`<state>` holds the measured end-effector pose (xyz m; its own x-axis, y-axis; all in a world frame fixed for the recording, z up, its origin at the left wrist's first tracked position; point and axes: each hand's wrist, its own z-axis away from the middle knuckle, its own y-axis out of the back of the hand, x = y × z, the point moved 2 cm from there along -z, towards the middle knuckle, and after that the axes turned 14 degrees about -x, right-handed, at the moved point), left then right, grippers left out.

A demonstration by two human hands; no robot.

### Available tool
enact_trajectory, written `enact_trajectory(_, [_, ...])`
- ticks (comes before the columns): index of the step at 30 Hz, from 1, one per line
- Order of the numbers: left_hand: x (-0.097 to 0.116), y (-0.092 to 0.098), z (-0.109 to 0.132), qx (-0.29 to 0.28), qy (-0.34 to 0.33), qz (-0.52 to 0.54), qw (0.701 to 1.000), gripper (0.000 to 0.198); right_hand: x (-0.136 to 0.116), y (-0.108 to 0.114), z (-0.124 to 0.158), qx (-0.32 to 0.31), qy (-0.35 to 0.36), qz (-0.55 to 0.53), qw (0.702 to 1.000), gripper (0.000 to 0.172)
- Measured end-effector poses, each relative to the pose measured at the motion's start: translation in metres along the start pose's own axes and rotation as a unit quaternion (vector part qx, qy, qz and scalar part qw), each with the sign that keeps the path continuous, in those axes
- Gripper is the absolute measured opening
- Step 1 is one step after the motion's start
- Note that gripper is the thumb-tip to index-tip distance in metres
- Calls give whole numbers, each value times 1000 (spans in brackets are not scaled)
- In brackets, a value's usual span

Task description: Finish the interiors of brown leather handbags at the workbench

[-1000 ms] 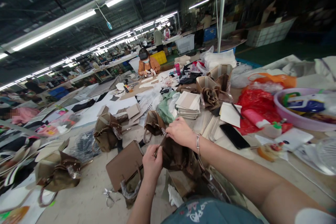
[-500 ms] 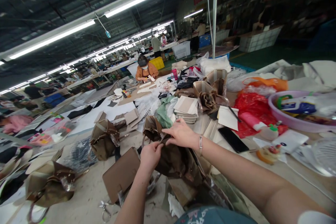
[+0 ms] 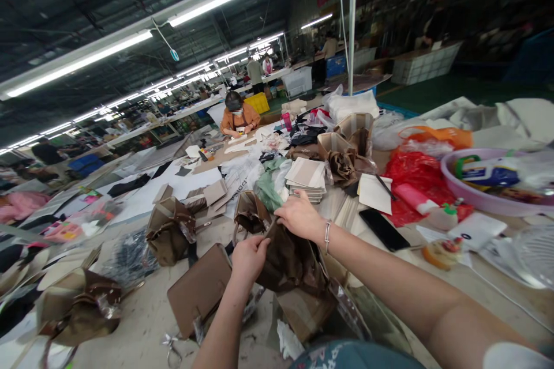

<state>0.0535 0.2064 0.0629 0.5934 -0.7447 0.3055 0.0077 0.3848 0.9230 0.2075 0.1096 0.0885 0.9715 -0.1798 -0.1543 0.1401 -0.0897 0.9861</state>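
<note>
In the lower middle of the head view, a dark brown fabric bag point(image 3: 294, 262) is held up by its upper edge. My left hand point(image 3: 251, 258) pinches the left part of that edge between thumb and fingers. On the right part of the edge, my right hand point(image 3: 299, 216) is closed, its thumb and fingers gripping the fabric. Behind my hands stands another brown bag point(image 3: 251, 211) with its mouth open. A flat brown panel point(image 3: 199, 288) lies left of my left forearm, with small scissors point(image 3: 172, 349) near it.
More brown bags point(image 3: 167, 236) stand at the left and back. Beyond my right hand are stacked beige pieces point(image 3: 306, 177), a black phone point(image 3: 384, 229) and a purple basin point(image 3: 480, 199). Across the table a person in orange point(image 3: 239, 117) works.
My hands have moved slightly apart, and the bag's edge between them is now stretched and more visible. The view has shifted a little.
</note>
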Motion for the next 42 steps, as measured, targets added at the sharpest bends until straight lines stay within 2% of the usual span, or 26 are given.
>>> enact_trajectory(9, [0,3,1,-18,-2,-3,1000,30,-4,-3,-4,2,-15,-11,1000,14])
enact_trajectory(13, [-2,14,0,-73,-20,2,997,25,-5,-2,-5,10,-6,-12,1000,15])
enact_trajectory(15, [-1,20,-3,-96,-15,13,995,39,-6,-2,-5,9,-4,-15,1000,16])
enact_trajectory(17, [3,24,-10,-88,-10,26,996,56,-5,-3,-7,2,-2,-15,1000,16])
enact_trajectory(18, [6,25,-14,-75,-17,29,997,56,-5,-4,-7,-3,-1,-14,1000,17])
enact_trajectory(21, [16,22,-28,-51,-58,4,997,33,-4,-3,-8,-7,-3,-12,1000,19])
enact_trajectory(23, [20,18,-35,-46,-62,-36,996,26,-2,0,-6,-2,-6,-28,1000,17])
enact_trajectory(25, [22,16,-38,-37,-42,-70,996,29,1,5,1,14,-5,-65,998,24])
enact_trajectory(27, [22,17,-39,-26,-18,-99,995,29,5,9,12,49,-5,-107,993,50])
enact_trajectory(29, [22,19,-39,-24,-1,-122,992,30,11,8,25,88,-17,-137,986,64])
enact_trajectory(36, [26,20,-43,-20,13,-126,992,29,24,-12,65,115,-55,-199,972,51])
enact_trajectory(39, [29,18,-42,-12,-18,-103,994,33,20,-15,75,114,-55,-224,966,54])
enact_trajectory(42, [30,17,-41,-19,-16,-107,994,34,12,-16,83,92,-53,-238,965,59])
